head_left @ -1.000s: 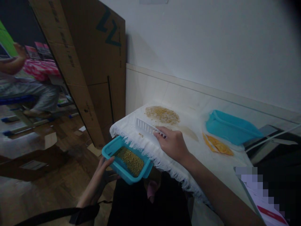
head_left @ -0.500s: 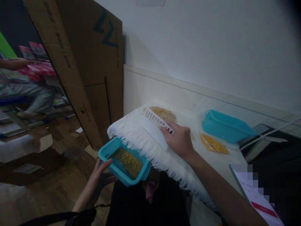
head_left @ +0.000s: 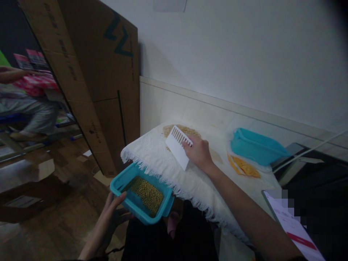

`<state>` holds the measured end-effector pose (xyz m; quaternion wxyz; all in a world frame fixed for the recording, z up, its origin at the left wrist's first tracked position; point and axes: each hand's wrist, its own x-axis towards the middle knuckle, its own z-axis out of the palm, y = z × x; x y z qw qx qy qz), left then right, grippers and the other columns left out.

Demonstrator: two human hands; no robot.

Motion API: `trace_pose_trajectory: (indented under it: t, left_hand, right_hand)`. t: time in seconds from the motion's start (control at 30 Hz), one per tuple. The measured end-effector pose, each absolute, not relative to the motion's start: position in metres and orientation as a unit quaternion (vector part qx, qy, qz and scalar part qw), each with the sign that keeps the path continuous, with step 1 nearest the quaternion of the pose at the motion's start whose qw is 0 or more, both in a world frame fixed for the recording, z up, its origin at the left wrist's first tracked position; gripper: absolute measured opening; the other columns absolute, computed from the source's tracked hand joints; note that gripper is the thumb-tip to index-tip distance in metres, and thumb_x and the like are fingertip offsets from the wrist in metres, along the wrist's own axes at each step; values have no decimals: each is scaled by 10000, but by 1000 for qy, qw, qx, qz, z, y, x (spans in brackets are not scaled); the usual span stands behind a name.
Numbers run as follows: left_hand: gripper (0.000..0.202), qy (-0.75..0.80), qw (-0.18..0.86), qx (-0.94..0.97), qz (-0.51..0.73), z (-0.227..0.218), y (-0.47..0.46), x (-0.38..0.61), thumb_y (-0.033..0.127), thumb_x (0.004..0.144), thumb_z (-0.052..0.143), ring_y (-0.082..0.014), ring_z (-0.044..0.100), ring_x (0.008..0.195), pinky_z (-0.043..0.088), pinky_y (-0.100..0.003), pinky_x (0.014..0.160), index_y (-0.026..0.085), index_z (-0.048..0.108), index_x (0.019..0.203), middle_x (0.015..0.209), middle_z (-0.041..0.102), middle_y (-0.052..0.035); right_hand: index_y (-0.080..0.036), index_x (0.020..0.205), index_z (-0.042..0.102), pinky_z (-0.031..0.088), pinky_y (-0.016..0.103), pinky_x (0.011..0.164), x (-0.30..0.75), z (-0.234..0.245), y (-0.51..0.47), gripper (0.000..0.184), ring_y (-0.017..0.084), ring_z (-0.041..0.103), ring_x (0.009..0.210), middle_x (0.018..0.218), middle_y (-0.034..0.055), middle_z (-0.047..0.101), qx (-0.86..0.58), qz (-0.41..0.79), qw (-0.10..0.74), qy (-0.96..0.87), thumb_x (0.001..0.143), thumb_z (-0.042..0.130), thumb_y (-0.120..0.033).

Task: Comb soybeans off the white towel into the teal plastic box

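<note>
My left hand (head_left: 108,221) grips a teal plastic tray (head_left: 122,180) half filled with small yellow-green beans (head_left: 146,194), held just below the fringed edge of a white cloth (head_left: 152,152) that covers the table. My right hand (head_left: 198,154) is closed on a white plastic scraper (head_left: 178,145) with a slotted edge. The scraper stands tilted on the cloth, its far edge against a flat pile of beans (head_left: 187,129) at the back of the cloth.
A second teal tray (head_left: 255,146) lies at the back right, with an orange packet (head_left: 244,167) in front of it. A tall cardboard box (head_left: 92,72) leans at the left. A paper sheet (head_left: 293,230) lies at the near right. Another person sits far left.
My right hand has carried the scraper away from the cloth's near edge, back to the bean pile. The tray in my left hand has stayed under the fringe.
</note>
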<state>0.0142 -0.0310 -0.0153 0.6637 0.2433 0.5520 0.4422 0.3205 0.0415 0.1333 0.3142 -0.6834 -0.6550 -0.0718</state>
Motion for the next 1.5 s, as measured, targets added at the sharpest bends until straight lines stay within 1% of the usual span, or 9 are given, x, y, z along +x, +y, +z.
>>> trace_pose_trajectory:
  t: [0.13,0.27,0.43,0.57,0.73,0.93,1.13,1.3,1.5]
  left_hand:
    - [819,545,670,244,441,-14,-32,13,515,702,875,-287,796,794,667,-519,830,385,493,1415,1326,685,-125]
    - [812,549,668,237,443,-14,-32,12,497,721,862,-299,799,806,671,-519,798,379,481,1428,1347,679,-136]
    - [779,544,671,249,438,-16,-31,13,526,734,839,-255,787,755,666,-525,830,380,474,1407,1437,604,-133]
    - [793,553,666,245,436,-17,-31,13,535,713,857,-277,791,803,664,-527,837,386,489,1400,1378,638,-122]
    - [799,546,670,242,441,-17,-31,14,514,708,864,-285,796,801,663,-520,832,393,484,1401,1261,698,-105]
    - [724,553,666,239,441,-13,-33,15,490,772,820,-263,798,776,664,-512,831,388,476,1402,1364,651,-118]
    - [764,545,670,236,446,-14,-33,15,502,745,840,-252,788,713,664,-519,821,385,480,1408,1235,710,-99]
    - [749,548,668,240,442,-17,-32,14,511,734,845,-265,796,763,668,-505,822,377,492,1381,1320,673,-107]
    - [794,546,670,234,446,-17,-31,13,523,681,880,-291,798,775,668,-526,816,372,501,1361,1250,697,-106]
  right_hand:
    - [-151,1015,795,525,312,785,319,134,45,197,219,737,790,903,103,808,-695,-75,306,-647,923,627,-197]
    - [-135,992,799,513,307,795,316,135,48,200,234,747,854,928,124,807,-705,-76,277,-649,934,616,-194]
    - [-120,1011,800,505,306,793,311,136,51,219,243,754,870,960,141,809,-709,-82,262,-649,940,602,-180]
    - [-106,950,795,495,306,761,308,135,54,219,245,744,832,919,154,804,-710,-98,260,-647,935,588,-177]
    - [-140,929,780,484,295,740,303,128,54,205,226,727,800,877,121,796,-702,-102,289,-643,924,579,-183]
    - [-154,902,767,473,295,703,305,123,51,206,220,707,747,827,101,780,-695,-100,329,-631,915,569,-208]
    - [-139,894,761,462,296,717,307,125,52,206,222,708,770,852,118,782,-706,-101,308,-630,910,562,-190]
    - [-140,924,765,463,296,719,300,124,52,202,223,711,773,861,124,786,-709,-95,302,-630,920,569,-189]
    - [-155,925,767,481,304,730,295,121,52,194,230,714,768,848,115,785,-699,-88,313,-637,929,578,-198]
